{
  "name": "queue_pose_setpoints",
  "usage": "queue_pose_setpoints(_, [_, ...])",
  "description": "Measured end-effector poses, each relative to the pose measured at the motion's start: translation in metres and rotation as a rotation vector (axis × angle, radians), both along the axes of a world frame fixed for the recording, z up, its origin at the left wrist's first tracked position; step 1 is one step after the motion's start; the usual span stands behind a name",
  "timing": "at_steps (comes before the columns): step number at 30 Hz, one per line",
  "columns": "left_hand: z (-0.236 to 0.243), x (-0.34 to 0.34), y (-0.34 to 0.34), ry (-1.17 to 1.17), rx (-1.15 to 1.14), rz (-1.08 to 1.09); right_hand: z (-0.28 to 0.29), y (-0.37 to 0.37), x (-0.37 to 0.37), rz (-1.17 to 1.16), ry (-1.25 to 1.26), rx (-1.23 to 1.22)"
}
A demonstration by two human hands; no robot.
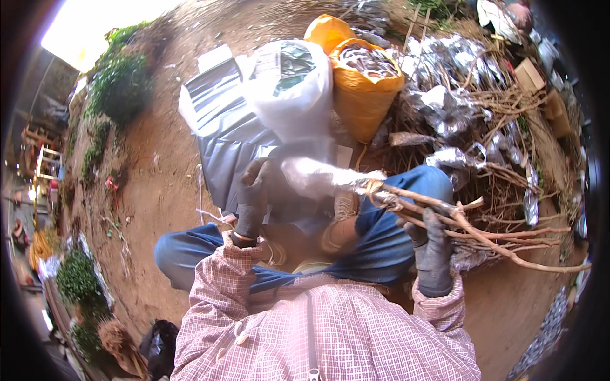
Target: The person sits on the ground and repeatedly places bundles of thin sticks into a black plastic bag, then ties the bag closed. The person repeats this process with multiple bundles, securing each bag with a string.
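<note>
My right hand, in a dark glove, is closed around a bundle of bare woody branches. The branches fan out to the right, and tan ties bind them at their left end. Beyond the ties, clear plastic wrap covers the bundle's end, smeared by motion. My left hand, also gloved, is raised to the left of the wrapped end and apart from it. Its fingers are somewhat curled, with a gap at the thumb and nothing visible between them.
Ahead lies a grey plastic sheet, with a white sack of plastic pieces on it. Beside that stands an orange sack of dark strips. Many plastic-wrapped branch bundles are heaped at the right. Green plants grow at the left.
</note>
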State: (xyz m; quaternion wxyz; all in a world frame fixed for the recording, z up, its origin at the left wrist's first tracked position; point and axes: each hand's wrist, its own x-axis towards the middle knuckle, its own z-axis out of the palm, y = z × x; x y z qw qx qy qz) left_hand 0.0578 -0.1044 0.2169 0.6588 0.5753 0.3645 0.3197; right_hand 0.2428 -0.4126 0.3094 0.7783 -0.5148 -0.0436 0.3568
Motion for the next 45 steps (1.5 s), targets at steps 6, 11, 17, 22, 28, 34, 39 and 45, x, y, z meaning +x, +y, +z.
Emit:
queue_pose_setpoints(6, [-0.006,0.009,-0.014,0.009,-0.011,-0.173,-0.055,0.07,-0.05,0.149,0.237,0.175])
queue_pose_setpoints(11, [-0.022,0.016,0.002,-0.154,-0.257,-0.179,-0.09,0.108,-0.071,0.7,-1.743,-0.388])
queue_pose_setpoints(17, [-0.051,0.002,0.026,-0.11,-0.248,-0.217,0.051,0.016,-0.006,0.432,-2.002,-1.039])
queue_pose_setpoints(22, [-0.069,-0.005,0.031,0.075,0.095,-0.188,0.045,-0.055,0.127,1.024,-1.566,-1.72])
queue_pose_setpoints(28, [-0.023,-0.018,0.049,0.147,0.423,-0.242,0.02,-0.104,0.139,0.825,-1.262,-0.98])
queue_pose_setpoints(34, [0.022,-0.03,0.058,0.494,0.871,-0.086,0.096,-0.097,0.112,0.674,-1.386,-0.98])
queue_pose_setpoints(39, [-0.037,-0.038,0.024,1.045,0.988,0.178,0.129,-0.088,0.091,0.609,-1.579,-0.88])
queue_pose_setpoints(45, [-0.066,-0.027,-0.008,0.976,0.569,0.208,0.147,-0.087,0.056,0.539,-1.125,-1.037])
